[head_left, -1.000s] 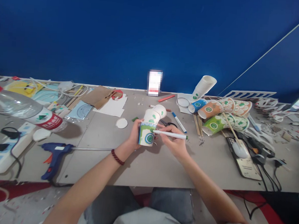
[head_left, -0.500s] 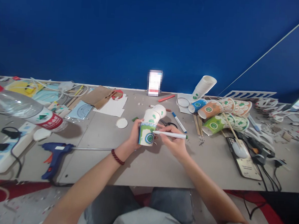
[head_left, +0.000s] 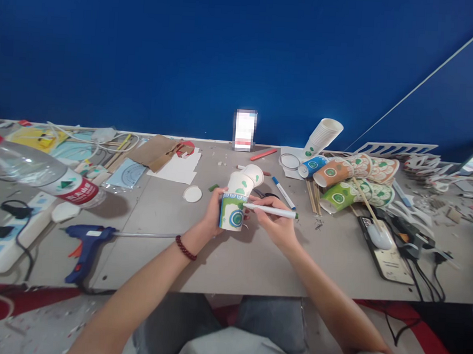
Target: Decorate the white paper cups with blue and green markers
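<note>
My left hand (head_left: 214, 210) is wrapped round the left side of a paper cup (head_left: 229, 219), partly coloured green with blue rings. Two white paper cups (head_left: 240, 182) with green marks adjoin it in a bent row leaning away from me; how they are joined is hidden. Between the fingers of my right hand (head_left: 274, 222) is a white marker (head_left: 272, 210) with a green end. Its tip meets the green part of the coloured cup, or lies very close to it. A blue-capped marker (head_left: 283, 193) lies just beyond my right hand.
On the left lie a blue glue gun (head_left: 90, 243), a large plastic bottle (head_left: 52, 174) and a power strip (head_left: 14, 233). At the right are coloured cup rows (head_left: 341, 172), a leaning cup stack (head_left: 323, 137) and a computer mouse (head_left: 380, 237). A lit phone (head_left: 244, 130) stands against the blue wall.
The marker in my right hand has shifted very slightly, its tip a little higher on the cup. My left hand and the cups hold still.
</note>
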`<state>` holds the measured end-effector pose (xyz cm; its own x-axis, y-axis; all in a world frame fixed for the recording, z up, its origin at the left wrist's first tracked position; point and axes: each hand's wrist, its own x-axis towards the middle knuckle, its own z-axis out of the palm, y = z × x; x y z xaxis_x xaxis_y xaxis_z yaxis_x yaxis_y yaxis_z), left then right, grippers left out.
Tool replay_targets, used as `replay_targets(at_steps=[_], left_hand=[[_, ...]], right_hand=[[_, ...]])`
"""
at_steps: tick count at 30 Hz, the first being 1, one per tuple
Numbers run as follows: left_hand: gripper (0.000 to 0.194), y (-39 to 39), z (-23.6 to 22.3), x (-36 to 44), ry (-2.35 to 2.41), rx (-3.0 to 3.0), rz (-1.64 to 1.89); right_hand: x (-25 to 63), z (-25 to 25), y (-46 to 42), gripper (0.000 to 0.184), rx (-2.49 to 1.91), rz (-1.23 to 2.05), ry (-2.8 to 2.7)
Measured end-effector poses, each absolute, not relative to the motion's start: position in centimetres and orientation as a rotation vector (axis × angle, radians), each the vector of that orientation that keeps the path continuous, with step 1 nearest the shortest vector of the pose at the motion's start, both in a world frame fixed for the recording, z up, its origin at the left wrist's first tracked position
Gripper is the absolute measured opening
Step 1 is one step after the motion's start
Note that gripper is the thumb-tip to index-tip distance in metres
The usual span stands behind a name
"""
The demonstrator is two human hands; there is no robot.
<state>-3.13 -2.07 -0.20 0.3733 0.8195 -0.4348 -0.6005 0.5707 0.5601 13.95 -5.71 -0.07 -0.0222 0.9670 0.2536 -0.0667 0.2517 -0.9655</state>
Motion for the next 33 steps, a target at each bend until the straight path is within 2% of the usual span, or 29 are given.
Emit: replay_targets(at_steps=[17, 33], left_hand=[[0.043, -1.93, -0.63, -3.24, 0.697, 0.333, 0.942], [0.043, -2.17, 0.15, -3.07, 0.745, 0.343, 0.944]], right_hand=[[14.04, 0.09, -5.79, 0.019, -0.940, 1.089, -1.320], [14.13, -0.03, -5.84, 0.025, -0.958, 1.163, -1.327]])
